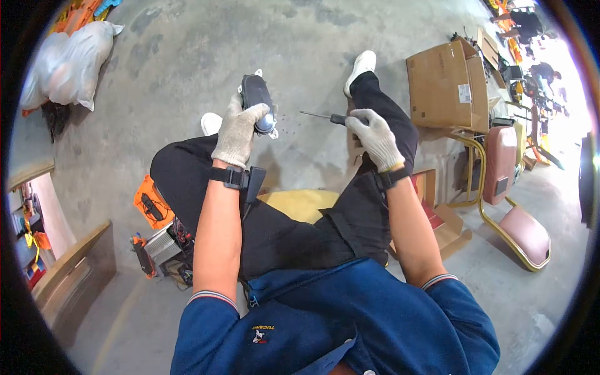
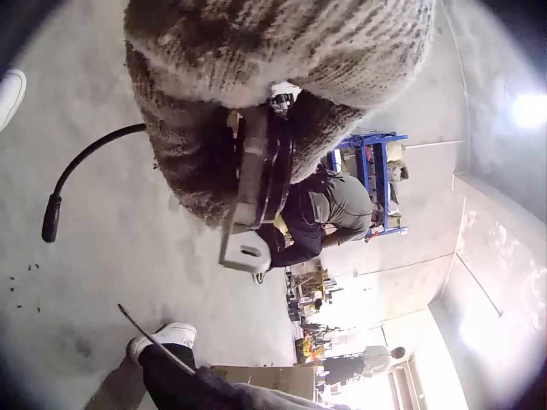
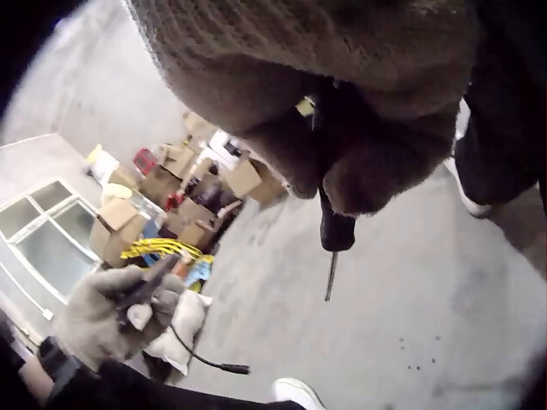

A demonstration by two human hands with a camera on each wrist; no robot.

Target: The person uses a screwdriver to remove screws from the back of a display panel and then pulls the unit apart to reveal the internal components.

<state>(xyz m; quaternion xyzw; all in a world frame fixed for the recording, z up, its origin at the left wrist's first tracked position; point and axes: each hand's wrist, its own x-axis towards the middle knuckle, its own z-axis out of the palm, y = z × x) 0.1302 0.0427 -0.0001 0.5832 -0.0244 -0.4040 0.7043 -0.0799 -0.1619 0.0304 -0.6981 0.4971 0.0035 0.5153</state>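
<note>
My gloved left hand (image 1: 232, 136) grips a black oblong housing (image 1: 255, 92) with a shiny, glassy rounded part near its lower end. Pale mounting tabs stick out at its ends; one slotted tab (image 2: 247, 250) shows clearly in the left wrist view. From that hand a black cable with a plug (image 2: 52, 218) hangs down. To the right, my gloved right hand (image 1: 378, 139) holds a screwdriver (image 1: 338, 119) by its black handle. The screwdriver's thin metal shaft points left toward the housing, apart from it. In the right wrist view, glove fingers hide much of the handle.
Small dark bits (image 1: 287, 128) lie on the concrete floor between the hands. A cardboard box (image 1: 440, 84) and a pink-padded chair (image 1: 525, 234) are on the right. White sacks (image 1: 72, 65) stand far left; an orange case (image 1: 152, 203) sits beside the left knee.
</note>
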